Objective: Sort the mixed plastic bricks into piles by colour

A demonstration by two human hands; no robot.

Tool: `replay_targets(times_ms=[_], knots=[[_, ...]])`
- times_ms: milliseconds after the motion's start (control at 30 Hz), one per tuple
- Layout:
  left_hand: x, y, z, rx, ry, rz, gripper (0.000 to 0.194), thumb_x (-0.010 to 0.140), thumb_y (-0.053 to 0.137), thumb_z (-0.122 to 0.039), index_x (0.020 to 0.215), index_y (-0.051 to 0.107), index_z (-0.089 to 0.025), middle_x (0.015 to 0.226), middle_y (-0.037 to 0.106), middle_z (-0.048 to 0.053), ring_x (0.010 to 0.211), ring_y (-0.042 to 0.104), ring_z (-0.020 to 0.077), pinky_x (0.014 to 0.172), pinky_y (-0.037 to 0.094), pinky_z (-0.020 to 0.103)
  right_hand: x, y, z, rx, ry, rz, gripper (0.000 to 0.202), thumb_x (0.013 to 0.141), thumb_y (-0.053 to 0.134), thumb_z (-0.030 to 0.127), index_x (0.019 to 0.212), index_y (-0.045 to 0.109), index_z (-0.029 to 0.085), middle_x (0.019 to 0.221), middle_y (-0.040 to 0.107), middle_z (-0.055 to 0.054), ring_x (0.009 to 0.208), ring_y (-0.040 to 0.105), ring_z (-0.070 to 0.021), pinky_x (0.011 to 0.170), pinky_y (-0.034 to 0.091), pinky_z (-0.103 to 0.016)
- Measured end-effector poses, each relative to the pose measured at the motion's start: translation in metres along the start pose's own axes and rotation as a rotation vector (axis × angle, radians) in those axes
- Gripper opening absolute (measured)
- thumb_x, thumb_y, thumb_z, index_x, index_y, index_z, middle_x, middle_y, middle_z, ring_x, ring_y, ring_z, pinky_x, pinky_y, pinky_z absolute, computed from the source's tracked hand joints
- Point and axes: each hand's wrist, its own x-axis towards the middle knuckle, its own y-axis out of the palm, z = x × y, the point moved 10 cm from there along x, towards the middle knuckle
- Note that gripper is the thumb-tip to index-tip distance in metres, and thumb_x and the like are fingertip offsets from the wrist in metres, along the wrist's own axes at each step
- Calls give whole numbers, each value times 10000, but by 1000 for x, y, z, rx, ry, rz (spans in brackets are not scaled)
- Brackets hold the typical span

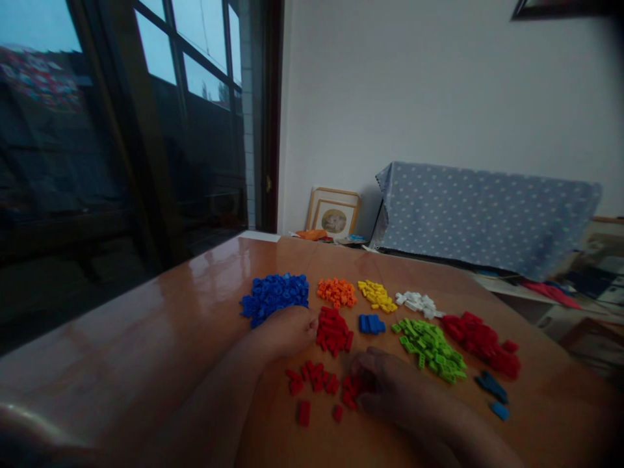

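L hand [287,330] by red pile [331,330], R hand [387,383] at red pcs [349,392] — can't tell if fingers [371,359] grip.

We have open room across the left of the desk [146,325], beyond the blue pile [275,296]. Only a thin gap parts that pile from the orange pieces [336,292]. Between our left hand [287,331] and right hand [375,380], the red pile [332,330] blocks the way; rightward, the green pile [431,348] and red heap [482,341] crowd together.
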Motion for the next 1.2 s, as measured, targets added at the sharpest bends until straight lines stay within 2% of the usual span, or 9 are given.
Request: replay_targets(times_ms=[233, 367, 467, 633, 733, 967, 1200], knots=[[-2, -4, -2, 9, 24, -19, 158, 818, 491, -267, 797, 632, -200, 781, 660, 25, 691, 568, 151, 561, 309, 238, 11, 0, 0, -9, -35, -90, 106, 740, 595, 200, 845, 577, 206, 858, 609, 5, 757, 558, -145, 626, 370, -237], [-1, -6, -1, -3, 39, -46, 152, 820, 495, -263, 816, 631, -197, 800, 666, 28, 706, 568, 150, 569, 319, 233, 21, -10, -1, -5, -9, -215, 122, 782, 591, 232, 901, 592, 208, 813, 592, 8, 711, 531, -140, 595, 357, -237], [0, -2, 3, -3, 15, -49, 148, 819, 500, -264, 830, 633, -201, 817, 669, 29, 709, 573, 148, 568, 325, 230, 29, -17, 8, 8, -56, -330, 155, 804, 584, 227, 956, 612, 214, 849, 598, -1, 732, 534, -147, 631, 377, -249], [1, -1, 3, 25, 17, -81, 140, 816, 511, -285, 832, 634, -221, 822, 670, 22, 713, 584, 157, 570, 331, 241, 39, -18, 15, 30, -118, -448, 246, 816, 594, 231, 1060, 622, 217, 966, 615, -34, 842, 562, -182, 745, 426, -288], [-1, -2, 0, 36, 27, -80, 132, 811, 508, -279, 813, 627, -223, 811, 669, 19, 702, 578, 157, 561, 326, 243, 41, -19, 8, 46, -98, -482, 328, 820, 600, 259, 1145, 601, 216, 1011, 623, -49, 848, 572, -193, 749, 443, -300], [-2, 1, -3, 42, 17, -33, 111, 783, 509, -234, 798, 618, -222, 790, 662, 11, 676, 563, 148, 537, 314, 237, 40, -25, -4, 23, -59, -486, 112, 816, 593, 250, 911, 629, 201, 863, 615, -32, 752, 569, -175, 664, 432, -278], [-3, 8, -5, 48, -3, 25, 123, 729, 516, -173, 782, 615, -222, 763, 649, -3, 659, 549, 137, 515, 280, 235, 35, -31, -14, 46, -51, -507, 138, 818, 570, 226, 941, 632, 214, 906, 616, -27, 772, 581, -166, 682, 446, -276]])
